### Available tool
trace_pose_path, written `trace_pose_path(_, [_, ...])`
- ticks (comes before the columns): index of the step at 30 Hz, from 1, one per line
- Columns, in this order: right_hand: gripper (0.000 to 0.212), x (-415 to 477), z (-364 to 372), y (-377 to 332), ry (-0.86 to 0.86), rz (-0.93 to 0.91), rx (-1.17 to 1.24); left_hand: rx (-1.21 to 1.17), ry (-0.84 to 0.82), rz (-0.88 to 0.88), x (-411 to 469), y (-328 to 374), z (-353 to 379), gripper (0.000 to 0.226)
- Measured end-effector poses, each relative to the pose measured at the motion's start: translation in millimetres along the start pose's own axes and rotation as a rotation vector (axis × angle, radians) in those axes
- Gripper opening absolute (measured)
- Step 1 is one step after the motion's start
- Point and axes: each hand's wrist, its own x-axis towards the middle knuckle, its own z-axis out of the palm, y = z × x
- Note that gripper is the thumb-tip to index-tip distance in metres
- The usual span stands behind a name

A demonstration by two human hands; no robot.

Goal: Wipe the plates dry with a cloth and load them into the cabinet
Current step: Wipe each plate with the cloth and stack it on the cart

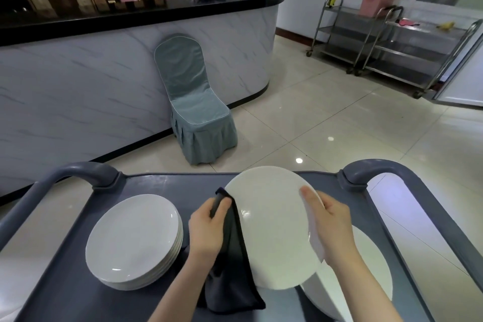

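Note:
A large white plate (pixel 271 227) is held tilted above the grey cart top (pixel 78 295). My right hand (pixel 332 227) grips its right rim, thumb on the face. My left hand (pixel 209 225) grips a dark grey cloth (pixel 230 269) at the plate's left edge; the cloth hangs down onto the cart. A stack of several white plates (pixel 133 240) sits on the cart to the left. Another white plate stack (pixel 366 274) lies under my right arm, partly hidden by the held plate.
The cart has grey handles at the far left (pixel 78 170) and far right (pixel 379 167). Beyond it stands a blue-grey covered chair (pixel 198 112) against a marble-look counter (pixel 78 81). Steel trolleys (pixel 392 42) stand at the back right on a tiled floor.

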Motion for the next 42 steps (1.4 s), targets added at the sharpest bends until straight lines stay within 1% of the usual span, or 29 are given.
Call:
trace_pose_path(1, [0.051, -1, 0, 3, 0.010, 0.013, -0.008, 0.006, -0.010, -0.037, -1, -5, 1, 0.037])
trace_pose_path(2, [0.051, -2, -1, 5, 0.000, -0.009, -0.044, 0.021, -0.027, -0.034, 0, -8, 0, 0.037])
trace_pose_path(5, [0.048, -2, -2, 2, -0.077, -0.122, -0.141, 0.054, -0.127, 0.119, 10, 6, -9, 0.034])
trace_pose_path(7, [0.047, -2, 2, -3, -0.195, -0.194, -0.205, 0.125, -0.275, 0.277, 17, 22, -14, 0.029])
trace_pose_path(9, [0.049, -7, 12, -5, -0.339, -0.263, -0.319, 0.248, -0.497, 0.433, 17, 35, -12, 0.014])
trace_pose_path(10, [0.049, -9, 15, -5, -0.390, -0.280, -0.370, 0.305, -0.596, 0.480, 16, 37, -10, 0.011])
trace_pose_path(11, [0.051, -10, 16, -5, -0.411, -0.284, -0.390, 0.333, -0.646, 0.487, 16, 36, -8, 0.013])
trace_pose_path(12, [0.052, -9, 14, -5, -0.401, -0.274, -0.375, 0.317, -0.633, 0.456, 16, 34, -8, 0.015])
trace_pose_path(13, [0.051, -8, 11, -7, -0.359, -0.251, -0.334, 0.275, -0.570, 0.403, 17, 30, -9, 0.018])
trace_pose_path(16, [0.053, -3, 3, -13, -0.113, -0.125, -0.124, 0.087, -0.255, 0.164, 13, 15, -9, 0.025])
trace_pose_path(18, [0.053, -4, 6, -13, 0.005, -0.074, -0.018, -0.007, -0.077, -0.013, 6, 7, -3, 0.030])
trace_pose_path(19, [0.053, -6, 9, -11, 0.029, -0.079, -0.008, -0.017, -0.028, -0.052, 4, 5, -2, 0.033])
trace_pose_path(20, [0.053, -7, 11, -10, 0.034, -0.096, -0.019, -0.015, -0.014, -0.046, 4, 5, -3, 0.033])
trace_pose_path(21, [0.052, -8, 10, -9, 0.020, -0.121, -0.043, -0.012, -0.031, -0.010, 6, 6, -5, 0.032])
trace_pose_path(23, [0.049, -6, 4, -11, -0.064, -0.173, -0.093, 0.024, -0.118, 0.124, 12, 15, -15, 0.026])
trace_pose_path(24, [0.048, -3, 3, -14, -0.132, -0.204, -0.130, 0.057, -0.188, 0.213, 15, 22, -19, 0.026])
trace_pose_path(27, [0.049, -3, 10, -20, -0.365, -0.323, -0.370, 0.219, -0.492, 0.476, 15, 40, -18, 0.030])
trace_pose_path(28, [0.050, -4, 12, -19, -0.402, -0.336, -0.414, 0.265, -0.560, 0.511, 14, 41, -16, 0.025])
trace_pose_path(29, [0.050, -3, 11, -19, -0.404, -0.330, -0.413, 0.277, -0.570, 0.505, 14, 39, -16, 0.019])
trace_pose_path(30, [0.050, -3, 8, -20, -0.368, -0.303, -0.376, 0.252, -0.515, 0.458, 14, 34, -18, 0.015])
trace_pose_path(31, [0.050, -2, 5, -20, -0.286, -0.258, -0.304, 0.191, -0.412, 0.372, 14, 27, -19, 0.015])
trace_pose_path(33, [0.051, -4, 8, -17, -0.016, -0.115, -0.055, -0.027, -0.142, 0.110, 7, 14, -13, 0.021])
trace_pose_path(35, [0.052, -14, 31, -14, 0.276, 0.019, 0.260, -0.326, 0.099, -0.185, -9, 9, 9, 0.029])
trace_pose_path(36, [0.048, -22, 48, -11, 0.395, 0.070, 0.357, -0.433, 0.195, -0.305, -17, 10, 21, 0.029])
trace_pose_path(37, [0.041, -29, 61, -6, 0.469, 0.106, 0.400, -0.503, 0.253, -0.390, -23, 12, 30, 0.029])
trace_pose_path(38, [0.034, -35, 69, -2, 0.476, 0.135, 0.400, -0.558, 0.272, -0.434, -25, 11, 35, 0.028])
trace_pose_path(39, [0.030, -38, 69, 3, 0.430, 0.149, 0.374, -0.585, 0.259, -0.442, -22, 10, 34, 0.028])
trace_pose_path(40, [0.027, -38, 63, 7, 0.348, 0.154, 0.330, -0.566, 0.240, -0.416, -18, 10, 28, 0.028])
trace_pose_path(42, [0.020, -29, 41, 11, 0.160, 0.132, 0.254, -0.426, 0.217, -0.294, -5, 8, 8, 0.030])
